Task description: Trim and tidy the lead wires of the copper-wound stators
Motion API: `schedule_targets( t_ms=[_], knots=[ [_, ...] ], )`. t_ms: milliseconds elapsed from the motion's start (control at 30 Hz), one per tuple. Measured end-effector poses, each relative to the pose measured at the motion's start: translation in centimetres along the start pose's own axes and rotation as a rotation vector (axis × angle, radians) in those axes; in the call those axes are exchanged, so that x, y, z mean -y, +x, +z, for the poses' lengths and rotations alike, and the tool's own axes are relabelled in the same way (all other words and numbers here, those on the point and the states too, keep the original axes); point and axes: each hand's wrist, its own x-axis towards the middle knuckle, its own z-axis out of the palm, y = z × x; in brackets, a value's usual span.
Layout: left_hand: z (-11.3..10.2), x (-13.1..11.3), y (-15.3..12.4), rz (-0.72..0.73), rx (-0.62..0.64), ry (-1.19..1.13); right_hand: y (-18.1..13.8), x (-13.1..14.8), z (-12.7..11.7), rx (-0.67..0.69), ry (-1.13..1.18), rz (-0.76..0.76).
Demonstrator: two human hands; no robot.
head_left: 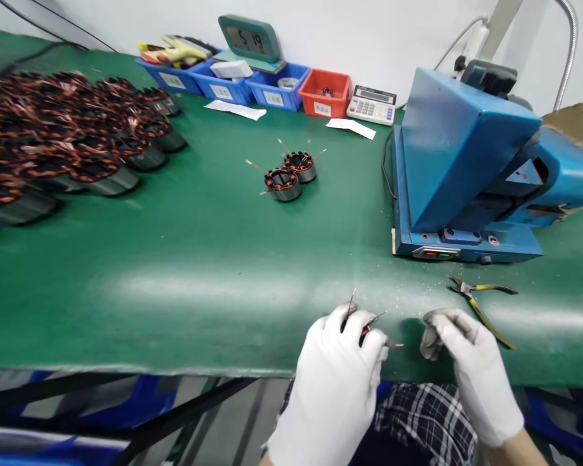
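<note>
My left hand (337, 372), in a white glove, is wrapped from above around a wound motor stator (365, 331) close to the table's front edge. Most of that stator is hidden by the fingers; a little copper winding and a few wire ends show between them. To its right, my gloved right hand (473, 362) hovers with thumb and fingers pressed together, the fingertips dirty grey. Whether anything sits in that pinch I cannot make out. Diagonal cutters (464, 288) with yellow-and-black handles lie spread just beyond the right hand.
Two stators (284, 186) stand touching mid-table. Many more stators (102, 171) crowd the left side. A blue machine (447, 149) occupies the right. Along the wall are blue bins (274, 97), a red bin (323, 94), a clock (250, 39) and a calculator (372, 105).
</note>
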Motion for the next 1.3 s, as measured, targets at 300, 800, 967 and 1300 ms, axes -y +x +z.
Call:
schedule_targets(
  t_ms=[300, 800, 967, 1300],
  knots=[
    [0.7, 0.3, 0.6, 0.004, -0.061, -0.092, -1.3, -1.7, 2.4, 0.093, -0.235, -0.041],
    [1.1, 0.3, 0.6, -0.034, -0.111, -0.146, -1.3, -2.9, 1.1, 0.093, -0.556, -0.517],
    [0.7, 0.5, 0.4, 0.025, -0.130, -0.148, -0.8, -1.3, 2.1, 0.292, -0.202, 0.115],
    [0.9, 0.9, 0.6, 0.097, -0.156, -0.136, 0.0, 0.2, -0.2, 0.359, -0.748, -0.475]
  ],
)
